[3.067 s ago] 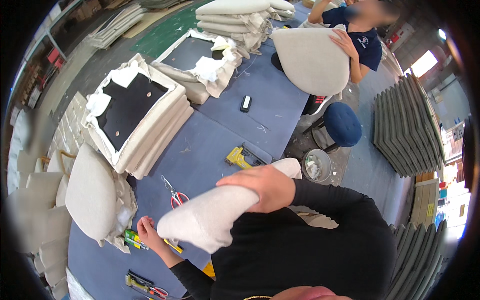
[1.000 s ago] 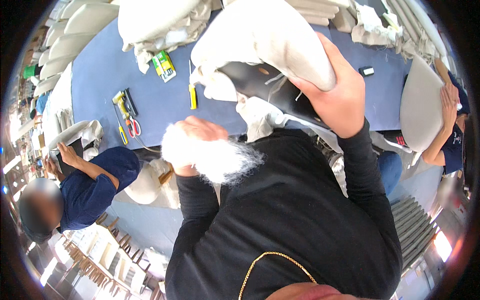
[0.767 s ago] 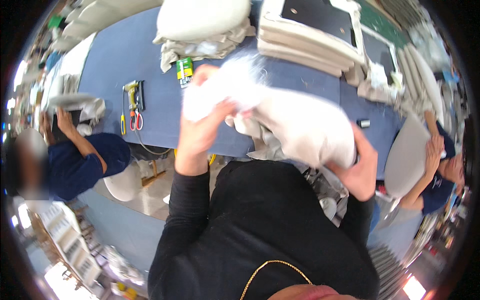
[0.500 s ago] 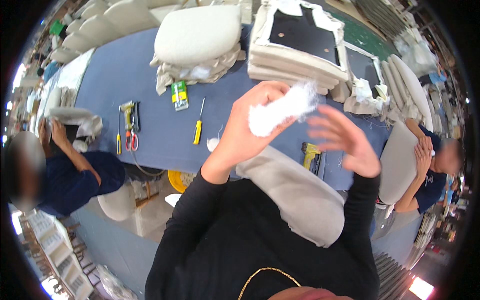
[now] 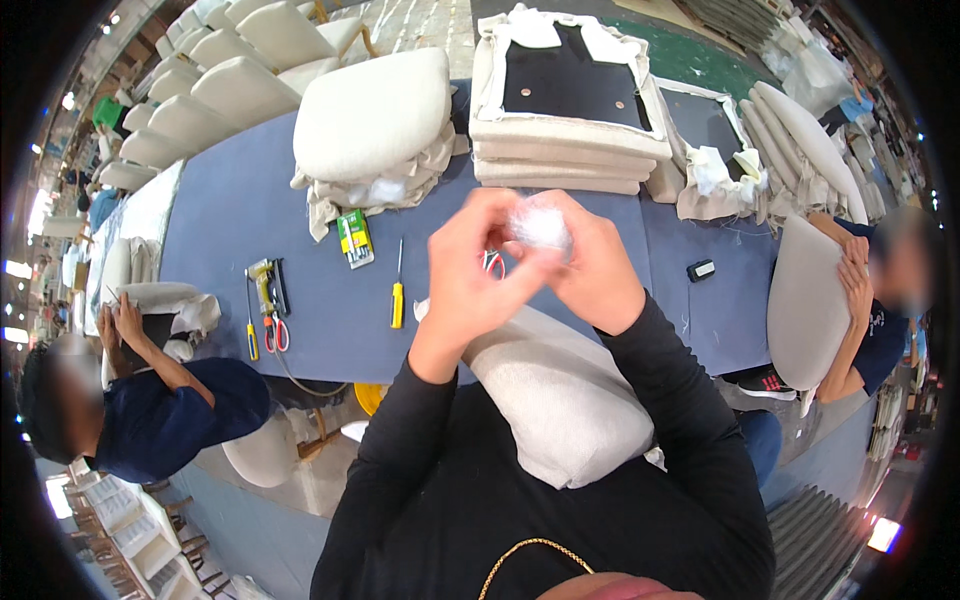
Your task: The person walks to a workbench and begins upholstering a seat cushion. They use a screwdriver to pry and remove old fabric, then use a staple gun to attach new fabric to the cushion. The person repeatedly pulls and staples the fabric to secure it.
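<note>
Between my two hands, a wad of white fluffy stuffing [image 5: 543,228] is bunched up over the table. My left hand [image 5: 470,275] curls around its left side, thumb reaching across below it. From the other side, my right hand [image 5: 603,262] closes on the same wad, its fingertips partly hidden. Below my hands a beige upholstered pad [image 5: 565,400] leans between my lap and the table edge. The red handle of some scissors [image 5: 493,262] shows through the gap by my left thumb.
On the blue table [image 5: 220,200] lie a yellow screwdriver [image 5: 398,300], a green-yellow box [image 5: 355,238], a staple gun [image 5: 266,285] and a small black object [image 5: 701,270]. Cushion stacks [image 5: 570,165] stand at the back. Co-workers sit left [image 5: 170,410] and right [image 5: 870,320].
My right hand, earlier apart with fingers spread, has come in onto the stuffing. The wad, earlier longer in my left hand, is now bunched smaller. The whole view has shifted a little.
</note>
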`<action>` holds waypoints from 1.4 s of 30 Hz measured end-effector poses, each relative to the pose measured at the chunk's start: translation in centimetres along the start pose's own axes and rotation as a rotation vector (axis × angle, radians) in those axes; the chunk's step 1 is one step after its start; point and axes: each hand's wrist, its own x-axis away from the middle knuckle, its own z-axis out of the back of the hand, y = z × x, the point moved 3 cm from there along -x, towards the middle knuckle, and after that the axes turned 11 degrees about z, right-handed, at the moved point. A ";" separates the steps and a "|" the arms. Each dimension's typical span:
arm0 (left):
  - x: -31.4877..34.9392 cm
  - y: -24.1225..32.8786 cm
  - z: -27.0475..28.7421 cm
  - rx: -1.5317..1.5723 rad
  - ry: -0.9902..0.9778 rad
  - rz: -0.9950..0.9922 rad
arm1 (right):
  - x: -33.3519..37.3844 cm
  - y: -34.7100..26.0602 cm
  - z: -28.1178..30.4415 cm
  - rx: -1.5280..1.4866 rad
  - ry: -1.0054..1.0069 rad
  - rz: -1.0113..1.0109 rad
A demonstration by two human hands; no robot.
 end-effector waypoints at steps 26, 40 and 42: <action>2.5 -5.2 2.7 0.298 0.104 0.337 | 2.1 -0.1 -0.6 -0.050 -0.105 -0.043; 17.3 -40.5 13.7 -0.967 0.285 0.712 | 0.7 0.2 0.4 -0.008 -0.119 -0.016; 18.8 -41.1 12.0 -0.893 0.332 0.706 | 0.7 0.8 1.1 -0.040 -0.148 -0.077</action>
